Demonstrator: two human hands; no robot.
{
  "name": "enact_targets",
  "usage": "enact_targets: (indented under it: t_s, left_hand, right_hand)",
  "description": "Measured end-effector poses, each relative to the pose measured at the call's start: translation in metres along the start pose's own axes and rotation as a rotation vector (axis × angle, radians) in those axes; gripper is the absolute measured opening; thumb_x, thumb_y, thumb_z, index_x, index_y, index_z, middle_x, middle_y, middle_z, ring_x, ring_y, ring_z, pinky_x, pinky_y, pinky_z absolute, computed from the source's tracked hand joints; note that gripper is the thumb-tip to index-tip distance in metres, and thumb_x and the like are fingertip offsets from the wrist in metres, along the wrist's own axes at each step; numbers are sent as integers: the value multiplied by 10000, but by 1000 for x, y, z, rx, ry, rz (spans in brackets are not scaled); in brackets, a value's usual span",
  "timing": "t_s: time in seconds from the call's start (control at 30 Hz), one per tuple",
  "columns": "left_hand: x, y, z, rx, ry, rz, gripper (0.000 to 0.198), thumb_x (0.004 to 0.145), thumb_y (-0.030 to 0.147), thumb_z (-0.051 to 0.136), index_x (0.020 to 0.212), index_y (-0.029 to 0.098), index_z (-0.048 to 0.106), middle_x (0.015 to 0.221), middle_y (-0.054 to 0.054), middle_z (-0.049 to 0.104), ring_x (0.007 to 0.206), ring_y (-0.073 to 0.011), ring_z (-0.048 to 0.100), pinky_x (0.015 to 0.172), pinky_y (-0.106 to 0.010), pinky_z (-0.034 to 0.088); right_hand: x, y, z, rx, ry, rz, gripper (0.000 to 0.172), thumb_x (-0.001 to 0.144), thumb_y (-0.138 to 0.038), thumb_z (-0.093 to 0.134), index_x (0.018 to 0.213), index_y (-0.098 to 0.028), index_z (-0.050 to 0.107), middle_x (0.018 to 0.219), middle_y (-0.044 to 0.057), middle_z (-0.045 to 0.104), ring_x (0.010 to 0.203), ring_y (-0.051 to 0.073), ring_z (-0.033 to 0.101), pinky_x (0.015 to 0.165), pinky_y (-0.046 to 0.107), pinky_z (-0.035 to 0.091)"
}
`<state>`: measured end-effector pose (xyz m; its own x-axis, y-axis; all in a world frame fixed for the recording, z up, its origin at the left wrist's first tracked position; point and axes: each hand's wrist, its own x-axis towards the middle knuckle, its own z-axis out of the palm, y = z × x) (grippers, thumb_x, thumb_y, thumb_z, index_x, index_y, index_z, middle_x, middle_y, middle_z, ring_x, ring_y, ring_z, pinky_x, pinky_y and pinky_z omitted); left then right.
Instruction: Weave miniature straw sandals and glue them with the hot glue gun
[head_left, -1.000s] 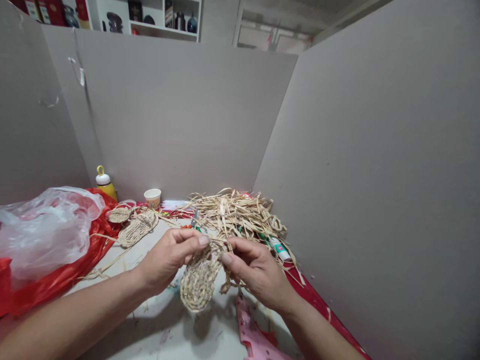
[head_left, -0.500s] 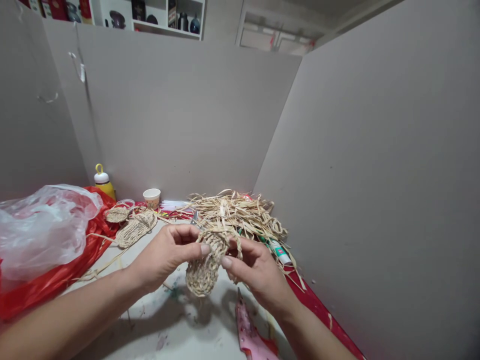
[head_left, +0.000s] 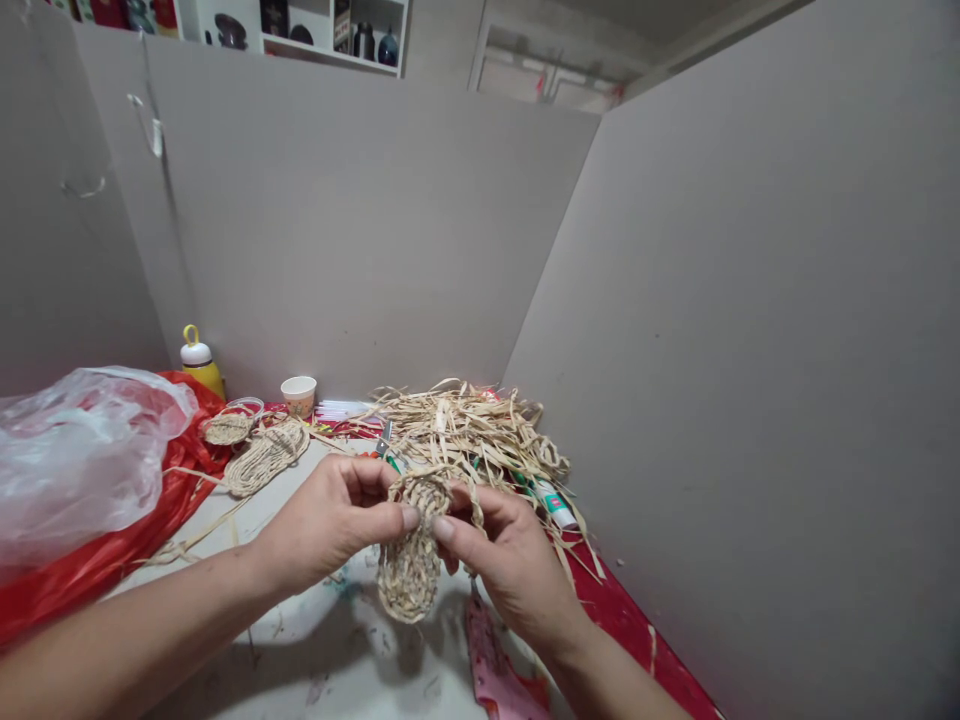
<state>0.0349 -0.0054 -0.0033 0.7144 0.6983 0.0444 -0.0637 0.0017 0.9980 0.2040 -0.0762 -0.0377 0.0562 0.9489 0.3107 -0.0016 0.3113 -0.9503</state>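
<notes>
Between both hands, above the table, hangs a small woven straw sole (head_left: 411, 578), coiled from braided straw and narrowed at its middle. My left hand (head_left: 346, 515) pinches its left edge between thumb and fingers. On the other side, my right hand (head_left: 504, 550) grips the right edge, thumb on the front face and fingers behind. A loose braided end loops up over the right fingers. Below the right hand lies a pink hot glue gun (head_left: 496, 660), its nozzle close under the palm and partly hidden by it.
A heap of dry straw (head_left: 465, 425) lies at the back, with scissors (head_left: 385, 440) and a white-green glue stick (head_left: 555, 505) beside it. Further left are a larger woven sole (head_left: 266, 457), a paper cup (head_left: 298, 395), a yellow bottle (head_left: 202, 368) and plastic bags (head_left: 90, 450). Grey panels enclose the table.
The woven sole has swung more upright and come slightly lower, its face turned more towards me. Both thumbs have drawn closer together at its middle. The view has shifted a little.
</notes>
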Motion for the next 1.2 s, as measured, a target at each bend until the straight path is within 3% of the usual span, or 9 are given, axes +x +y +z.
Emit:
enact_targets:
  t_s: [0.3, 0.4, 0.5, 0.63, 1.2]
  left_hand:
    - [1, -1, -3, -10, 10, 16, 286, 654, 347, 792, 652, 131, 605, 640, 9, 591, 610, -108, 494, 606, -242, 383]
    - [3, -2, -5, -24, 6, 24, 251, 660, 295, 787, 647, 140, 589, 640, 15, 601, 593, -103, 498, 591, -235, 383]
    - [5, -3, -5, -17, 17, 35, 243, 667, 280, 784, 642, 141, 585, 620, 26, 585, 575, -91, 476, 576, -225, 371]
    - [6, -4, -4, -17, 4, 21, 258, 657, 303, 802, 692, 143, 602, 615, 37, 564, 576, -88, 463, 584, -227, 379]
    - [2, -9, 0, -74, -41, -17, 196, 674, 273, 780, 720, 119, 668, 661, -2, 617, 629, -116, 532, 652, -266, 409]
  right_hand:
    - [2, -2, -4, 13, -19, 27, 281, 791, -323, 718, 600, -185, 566, 567, -47, 490, 531, 96, 440, 515, 219, 391]
    - [4, -3, -8, 40, -66, 74, 200, 769, -334, 728, 678, -179, 639, 602, -24, 555, 548, 106, 490, 526, 228, 424]
    - [5, -6, -9, 51, -18, 86, 164, 750, -340, 736, 785, -192, 675, 628, -15, 598, 548, 109, 508, 509, 221, 429]
    - [6, -8, -6, 27, 72, 65, 143, 751, -303, 733, 719, -193, 647, 581, -37, 557, 535, 97, 485, 501, 202, 415]
    - [-3, -11, -2, -34, 14, 30, 130, 814, -285, 695, 743, -183, 656, 616, -45, 509, 549, 83, 437, 516, 198, 399]
